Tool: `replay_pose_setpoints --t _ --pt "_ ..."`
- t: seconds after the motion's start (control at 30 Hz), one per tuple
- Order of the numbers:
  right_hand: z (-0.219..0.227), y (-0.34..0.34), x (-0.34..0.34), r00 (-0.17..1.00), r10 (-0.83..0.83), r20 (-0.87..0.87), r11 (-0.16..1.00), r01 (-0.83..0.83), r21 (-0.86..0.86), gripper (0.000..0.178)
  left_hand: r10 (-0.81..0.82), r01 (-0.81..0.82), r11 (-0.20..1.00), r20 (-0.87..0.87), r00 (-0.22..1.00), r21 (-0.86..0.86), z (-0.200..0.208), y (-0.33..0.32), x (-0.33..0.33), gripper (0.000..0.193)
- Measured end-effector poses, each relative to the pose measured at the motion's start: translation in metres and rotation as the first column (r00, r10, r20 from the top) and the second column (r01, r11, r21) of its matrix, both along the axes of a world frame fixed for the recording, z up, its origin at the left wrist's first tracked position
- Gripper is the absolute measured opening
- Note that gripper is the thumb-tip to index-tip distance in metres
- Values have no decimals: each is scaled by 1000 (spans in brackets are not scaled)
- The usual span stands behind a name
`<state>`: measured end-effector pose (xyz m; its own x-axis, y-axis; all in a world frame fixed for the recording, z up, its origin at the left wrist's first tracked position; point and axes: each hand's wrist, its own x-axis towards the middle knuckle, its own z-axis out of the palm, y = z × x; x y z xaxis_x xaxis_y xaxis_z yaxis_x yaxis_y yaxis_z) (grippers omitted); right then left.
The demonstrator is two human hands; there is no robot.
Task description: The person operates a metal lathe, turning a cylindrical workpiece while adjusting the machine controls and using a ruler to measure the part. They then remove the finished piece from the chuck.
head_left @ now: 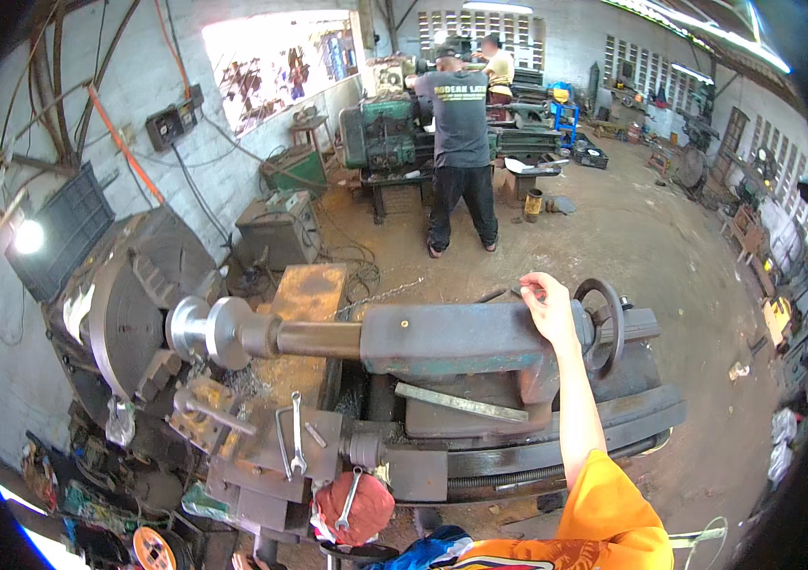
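Note:
My right hand (548,302) reaches over the far side of the lathe's tailstock (451,332), close to the handwheel (603,326). Its fingers are curled around the end of a dark lever (492,295) behind the tailstock; the grip is partly hidden. My left hand is out of sight. From the tailstock a thick steel quill (319,339) runs left to a shiny spool-shaped workpiece (226,332), which sits against the large chuck (129,323). An open-ended spanner (298,432) and a hex key (283,442) lie on the carriage below.
A second spanner (349,499) rests on a red cloth-like thing (371,513) near me. A flat metal bar (461,402) lies below the tailstock. Beyond, a person in a dark shirt (461,123) stands at a green machine (375,133), with another person (499,66) behind.

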<state>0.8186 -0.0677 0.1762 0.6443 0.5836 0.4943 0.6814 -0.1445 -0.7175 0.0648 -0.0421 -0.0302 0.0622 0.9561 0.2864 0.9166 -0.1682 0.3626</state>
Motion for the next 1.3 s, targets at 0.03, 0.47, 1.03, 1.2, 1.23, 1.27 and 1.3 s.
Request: replay_pose_setpoints --t 0.03,0.47,1.03,1.2,1.23,1.27,1.3 --pt "-6 2 10 992 -112 -52 994 111 -13 24 29 -29 999 10 1000 -20 2 0 2 21" --pt "-20 3 7 990 -97 100 960 119 -252 20 -40 39 999 20 999 20 11 -4 9 18" --pt "-21 3 4 985 -141 97 956 161 -245 22 27 -27 999 7 1000 30 -17 0 -9 29" --pt "-22 4 3 969 -157 190 944 203 -259 27 -22 49 967 -107 994 249 -26 9 -11 32" --pt "-22 4 3 975 -171 145 934 207 -291 27 2 1 995 -33 999 101 -26 8 -11 24" --pt "-22 4 2 977 -150 153 949 185 -254 27 94 -91 990 21 995 -108 -25 9 -12 16" --pt "-21 5 2 983 -123 140 961 153 -231 26 -3 1 999 40 999 45 -24 6 -12 15"
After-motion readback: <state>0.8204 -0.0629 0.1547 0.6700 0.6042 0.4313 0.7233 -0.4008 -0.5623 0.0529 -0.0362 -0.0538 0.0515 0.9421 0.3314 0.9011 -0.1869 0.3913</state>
